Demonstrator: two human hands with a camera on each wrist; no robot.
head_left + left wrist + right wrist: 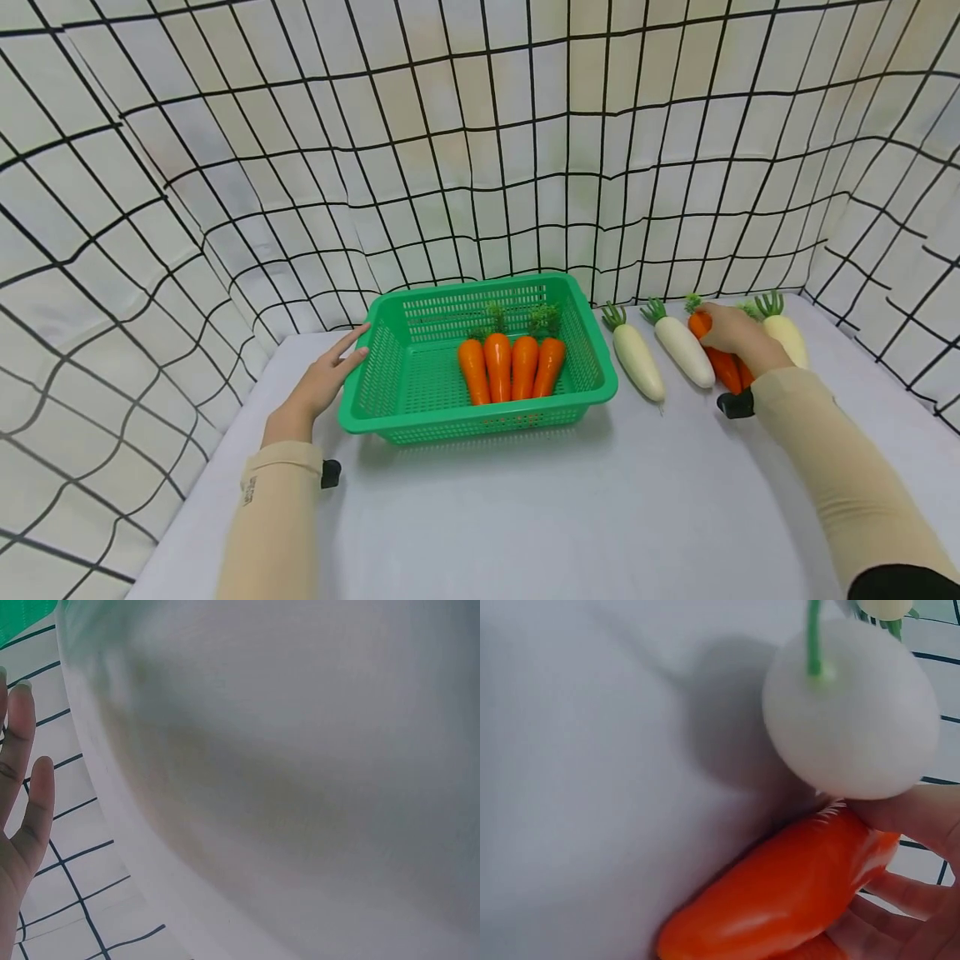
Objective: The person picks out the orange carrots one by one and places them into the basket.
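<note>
My left hand (318, 387) is at the left rim of the green basket (480, 414), fingers extended; its fingers also show at the left of the left wrist view. Inside the basket, toward its right, several orange carrots (498, 367) lie side by side with leafy tops to the back. On the right of the table, my right hand (738, 335) grips a carrot (757, 900) between thumb and fingers. Another carrot (810, 949) lies against it, partly hidden. Just left of this hand lies a white radish (684, 350), seen end-on in the right wrist view.
A second white radish (637, 362) lies between the basket and the first one. Beyond my right hand is a yellowish radish (786, 337), partly covered. A black wire grid (480, 175) backed with white cloth encloses the white table (540, 517) at the back and sides.
</note>
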